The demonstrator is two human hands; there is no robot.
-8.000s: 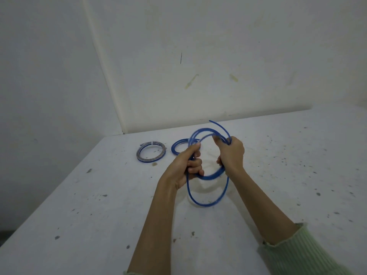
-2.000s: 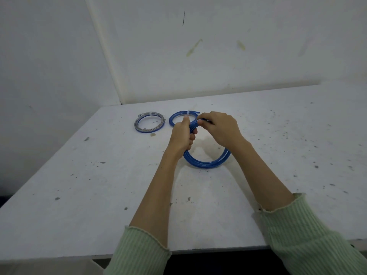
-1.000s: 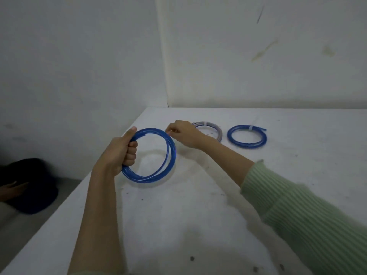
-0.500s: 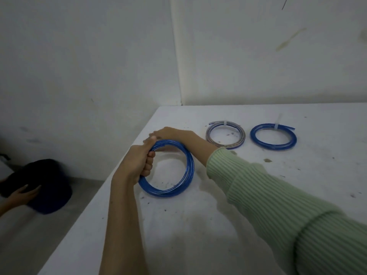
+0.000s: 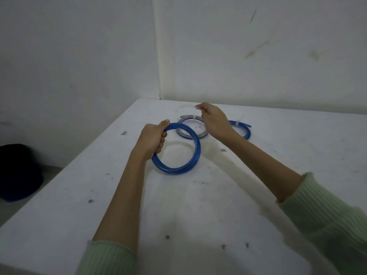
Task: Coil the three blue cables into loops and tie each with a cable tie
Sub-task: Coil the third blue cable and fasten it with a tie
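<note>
My left hand (image 5: pixel 153 139) grips the left side of a coiled blue cable (image 5: pixel 176 172), holding the loop tilted up just above the white table (image 5: pixel 198 205). My right hand (image 5: pixel 213 122) hovers behind it with its fingers pinched on a thin pale cable tie (image 5: pixel 185 105), which is blurred. Under that hand lies a grey-blue coil (image 5: pixel 186 136) with a white tie round it. A second tied blue coil (image 5: pixel 247 132) lies to the right, partly hidden by my right wrist.
The table sits in a corner between two white walls, and its left edge runs close to my left hand. A dark bag (image 5: pixel 17 171) sits on the floor to the left, below the table.
My right hand has drawn back from the table's left edge to above the grey-blue coil, now pinching a pale tie. The left hand keeps its grip on the blue coil. The view swung right.
</note>
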